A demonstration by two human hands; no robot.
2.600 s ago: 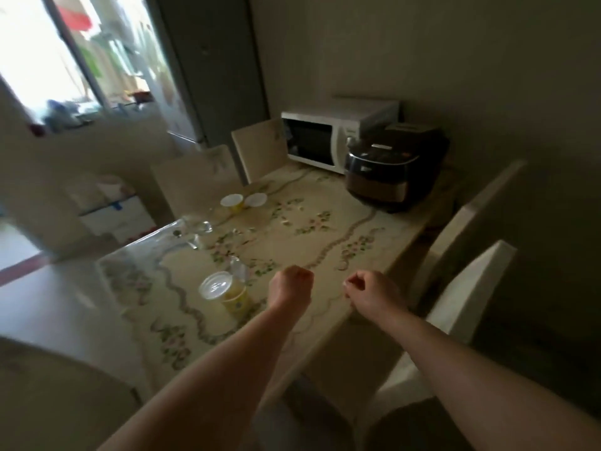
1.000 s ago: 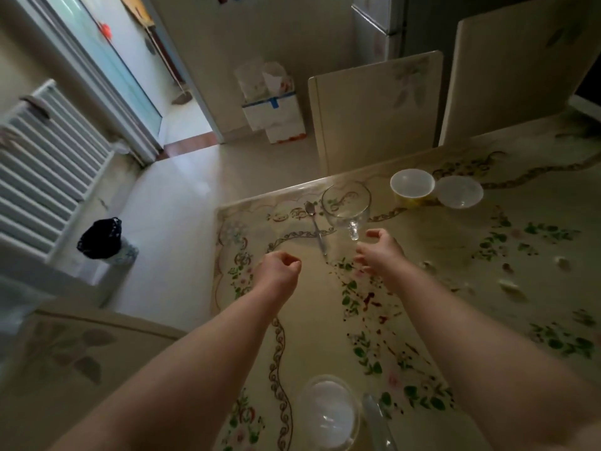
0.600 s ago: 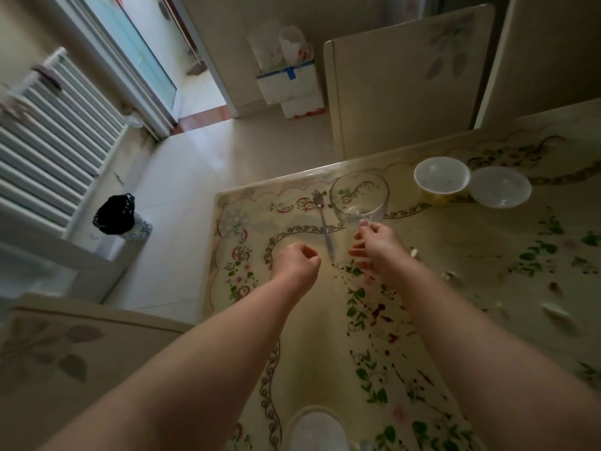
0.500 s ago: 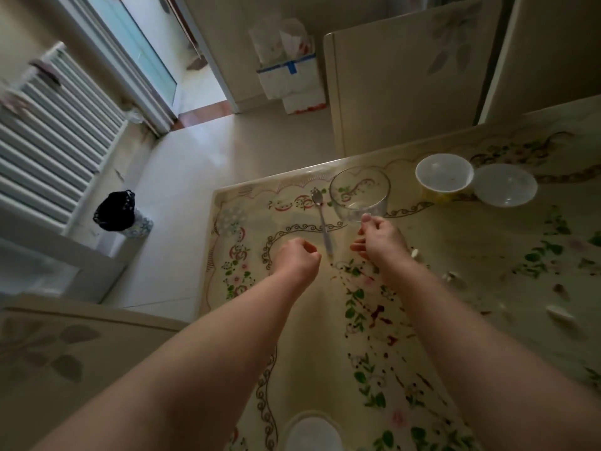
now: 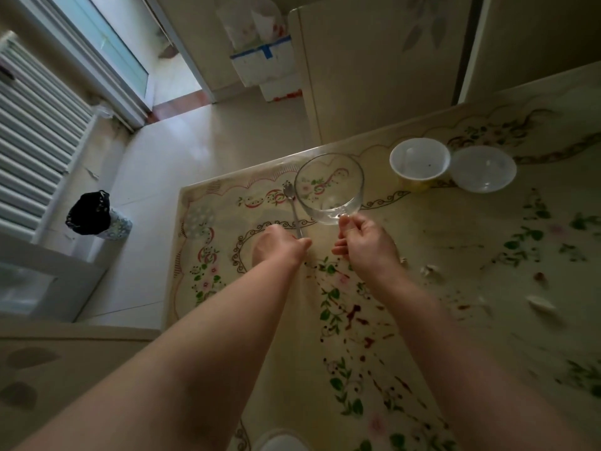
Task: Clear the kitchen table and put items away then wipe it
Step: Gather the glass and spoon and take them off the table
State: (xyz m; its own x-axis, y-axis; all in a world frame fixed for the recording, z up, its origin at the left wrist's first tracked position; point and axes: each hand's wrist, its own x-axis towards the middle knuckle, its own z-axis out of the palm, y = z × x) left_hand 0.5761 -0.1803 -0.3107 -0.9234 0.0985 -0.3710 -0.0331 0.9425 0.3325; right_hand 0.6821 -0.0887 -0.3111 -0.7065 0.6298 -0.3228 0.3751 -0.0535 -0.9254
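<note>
Dim kitchen, floral-patterned table (image 5: pixel 455 320) with tiled floor and a radiator beyond its left edge. Person is leaning over the table's far-left corner, both forearms reaching in. Right hand (image 5: pixel 364 245) is pinching the near rim or handle of the clear glass mug (image 5: pixel 328 187), thumb and forefinger closing on it, other fingers curled; grip looks set for lifting it away. Left hand (image 5: pixel 279 247) is curling into a loose fist over the handle end of the spoon (image 5: pixel 292 209), which is lying just left of the mug; actual hold on it cannot be told. Yellow tub (image 5: pixel 419 164) and its clear lid (image 5: pixel 483 169) are sitting touching near the far edge, right of the mug. Crumbs and reddish stains (image 5: pixel 354 312) are spreading across the middle, so wiping is not yet started. Clearing is looking early. Black-bagged bin (image 5: pixel 92 211) is standing on the floor.
</note>
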